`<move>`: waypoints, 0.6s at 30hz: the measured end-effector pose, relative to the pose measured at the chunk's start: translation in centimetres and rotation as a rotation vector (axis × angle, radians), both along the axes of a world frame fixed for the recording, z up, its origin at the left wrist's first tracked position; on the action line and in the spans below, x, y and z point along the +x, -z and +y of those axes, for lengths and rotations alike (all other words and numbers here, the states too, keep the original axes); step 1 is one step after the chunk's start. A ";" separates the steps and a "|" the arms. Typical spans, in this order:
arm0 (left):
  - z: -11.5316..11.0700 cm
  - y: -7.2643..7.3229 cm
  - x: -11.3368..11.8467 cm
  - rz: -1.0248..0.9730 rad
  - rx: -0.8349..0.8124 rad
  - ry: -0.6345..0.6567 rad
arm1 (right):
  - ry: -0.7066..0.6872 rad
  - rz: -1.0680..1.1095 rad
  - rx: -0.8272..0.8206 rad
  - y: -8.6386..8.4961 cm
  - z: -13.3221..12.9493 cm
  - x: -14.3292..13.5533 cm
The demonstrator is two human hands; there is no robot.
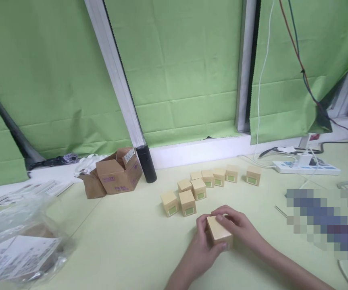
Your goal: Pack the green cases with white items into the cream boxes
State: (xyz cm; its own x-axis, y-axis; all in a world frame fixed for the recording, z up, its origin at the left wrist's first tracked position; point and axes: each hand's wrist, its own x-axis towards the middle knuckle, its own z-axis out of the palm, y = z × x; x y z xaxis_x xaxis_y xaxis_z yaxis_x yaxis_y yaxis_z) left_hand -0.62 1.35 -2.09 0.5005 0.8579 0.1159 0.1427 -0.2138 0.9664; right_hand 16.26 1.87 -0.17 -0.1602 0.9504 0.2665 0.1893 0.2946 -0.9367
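Both my hands are on a small tan cardboard box above the near part of the table. My left hand wraps its left side, with the thumb across the front. My right hand reaches over the far right edge, its thumb on the top face and its fingers behind the box. The lid looks closed. Just beyond stand several like boxes with green labels, among them a front box, a left box and a box apart at the right.
An open brown carton and a black cylinder stand at the back left. A plastic bag with papers lies at the near left. At the back right is a white power strip with cables. A blurred patch covers the right side.
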 end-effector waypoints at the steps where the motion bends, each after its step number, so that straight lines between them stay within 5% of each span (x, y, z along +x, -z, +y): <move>1: 0.0 0.0 0.0 0.000 -0.002 -0.004 | 0.009 0.018 0.013 -0.1 -0.1 0.0; 12: 0.2 0.0 0.2 0.010 -0.006 -0.006 | 0.067 0.035 0.005 -1.3 -0.2 -0.2; 18: 0.1 0.4 0.2 -0.004 0.055 0.028 | 0.026 0.079 -0.116 0.0 0.1 -0.6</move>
State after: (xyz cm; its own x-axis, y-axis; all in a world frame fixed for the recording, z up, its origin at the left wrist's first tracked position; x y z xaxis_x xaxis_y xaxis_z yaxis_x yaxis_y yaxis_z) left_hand -0.42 1.50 -2.46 0.5237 0.8359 0.1646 0.1320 -0.2705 0.9536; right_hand 15.62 2.01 -0.14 -0.1181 0.9791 0.1654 0.1197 0.1794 -0.9765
